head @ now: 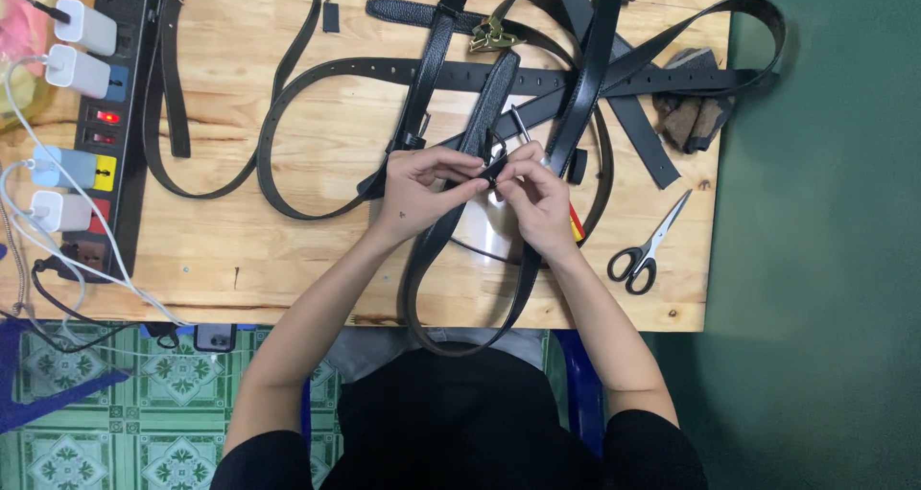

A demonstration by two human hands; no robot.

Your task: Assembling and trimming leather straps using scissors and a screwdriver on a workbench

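My left hand [419, 191] and my right hand [539, 198] meet over the middle of a wooden table [288, 250], both pinching the same black leather belt [427, 250] at a small dark loop on its strap. That belt hangs in a long loop off the table's near edge toward my lap. A screwdriver [523, 130] with a metal shaft lies partly under my right hand, its red and yellow handle showing by my wrist.
Several more black belts [288, 116] lie tangled across the table's far half, with a brass buckle [491, 37] among them. Scissors [645, 250] rest at the right. A power strip [110, 116] with white chargers runs along the left edge. Dark leather scraps [693, 116] sit far right.
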